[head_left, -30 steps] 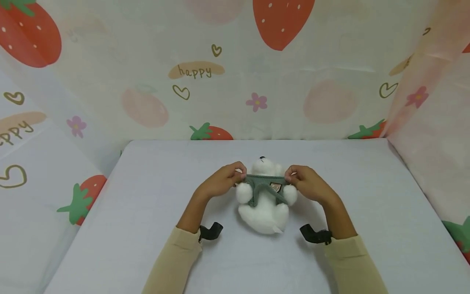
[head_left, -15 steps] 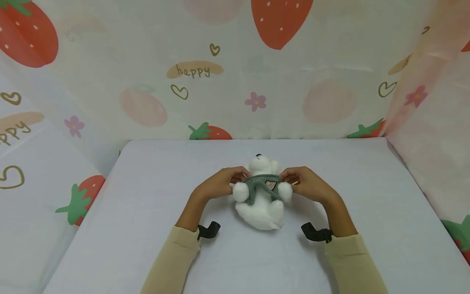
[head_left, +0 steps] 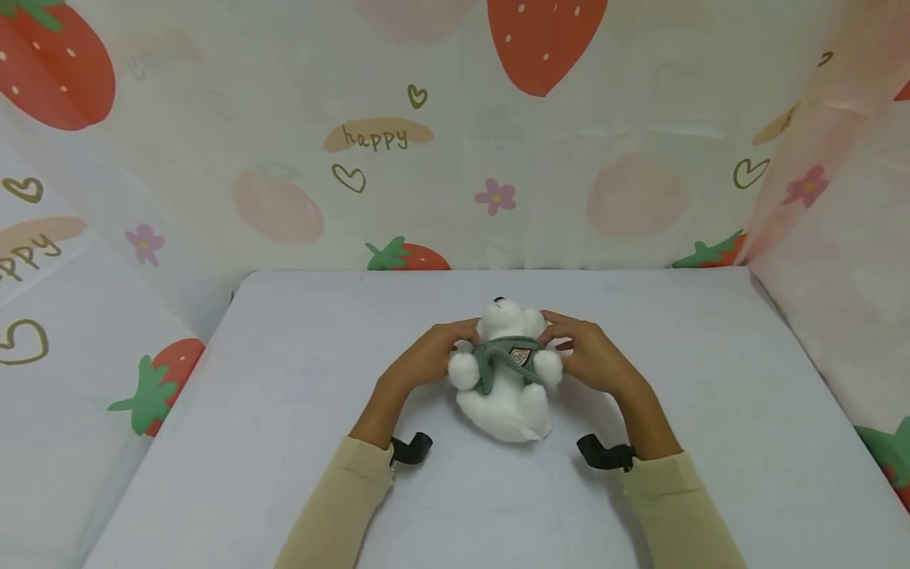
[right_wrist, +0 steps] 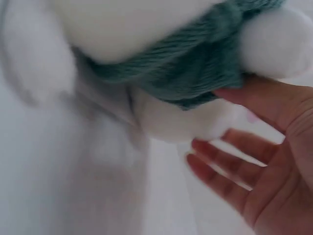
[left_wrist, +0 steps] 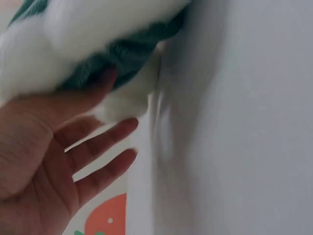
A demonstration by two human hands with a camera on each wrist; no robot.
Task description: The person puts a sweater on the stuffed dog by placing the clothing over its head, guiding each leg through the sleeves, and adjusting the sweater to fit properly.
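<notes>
A white plush toy (head_left: 501, 415) with a black nose lies belly up on the table, head toward the back. Round its upper body is a green knitted garment (right_wrist: 195, 73) with a small badge (head_left: 520, 356). My left hand (head_left: 430, 354) is at the toy's left side, thumb touching the green knit and the other fingers spread toward the head. On the opposite side, my right hand (head_left: 597, 357) touches the garment's edge with its thumb, while its loosely extended fingers reach beside the head. The toy hides some fingertips in the wrist views.
The table (head_left: 320, 316) has a white cover. Behind it and at both sides hang sheets (head_left: 426, 190) printed with strawberries and hearts. A black wrist mount (head_left: 412, 449) sits on the left wrist, and another mount (head_left: 604, 453) on the right.
Both hands have let go of the garment's top edge, which they pinched and stretched a second ago. Their fingers have spread toward the head, and the toy has shifted slightly left and back.
</notes>
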